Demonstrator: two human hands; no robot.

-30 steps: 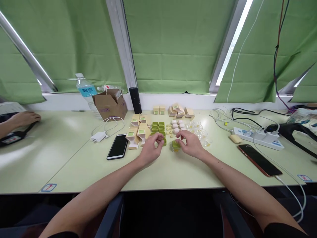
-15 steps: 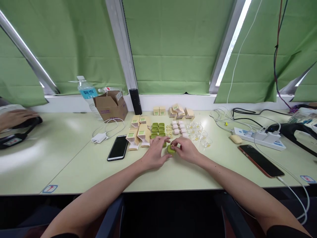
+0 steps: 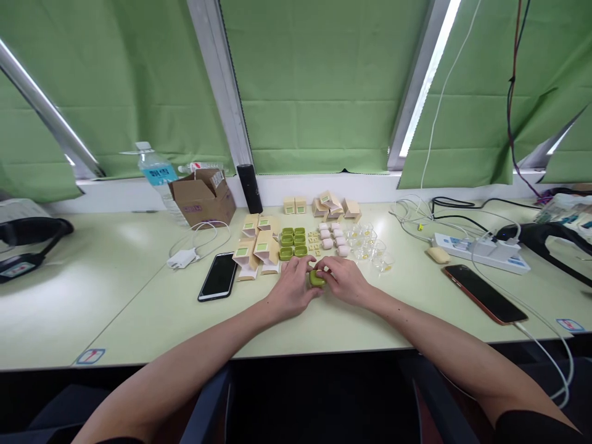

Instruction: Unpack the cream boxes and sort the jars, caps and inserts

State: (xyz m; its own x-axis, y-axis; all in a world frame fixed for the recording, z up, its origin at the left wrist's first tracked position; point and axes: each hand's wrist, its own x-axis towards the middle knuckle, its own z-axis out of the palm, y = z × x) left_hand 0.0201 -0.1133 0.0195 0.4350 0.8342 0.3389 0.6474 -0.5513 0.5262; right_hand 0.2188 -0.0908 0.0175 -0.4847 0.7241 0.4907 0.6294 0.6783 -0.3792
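A small rounded green box (image 3: 317, 280) is between my hands near the front of the table. My left hand (image 3: 291, 291) curls around its left side, with the thumb below and the fingers above. From the right, my right hand (image 3: 345, 279) pinches at its top edge; anything small under those fingertips is hidden. Just beyond are rows of open green boxes (image 3: 287, 241). To their right lie little yellowish squares (image 3: 313, 241), pale pink rounded pieces (image 3: 327, 243) and clear plastic cups (image 3: 365, 251). Cream card boxes with a green patch (image 3: 245, 254) stand on the left.
A black phone (image 3: 217, 276) and a white charger (image 3: 182, 258) lie left. Behind them stand a cardboard box (image 3: 203, 202), a water bottle (image 3: 160, 179) and a black cylinder (image 3: 250, 188). On the right are a power strip (image 3: 481, 253), cables and another phone (image 3: 485, 294).
My left hand's fingers have drawn in closer around the green box, and my right fingertips have shifted slightly over it. The other person's hand at the far left is gone from view.
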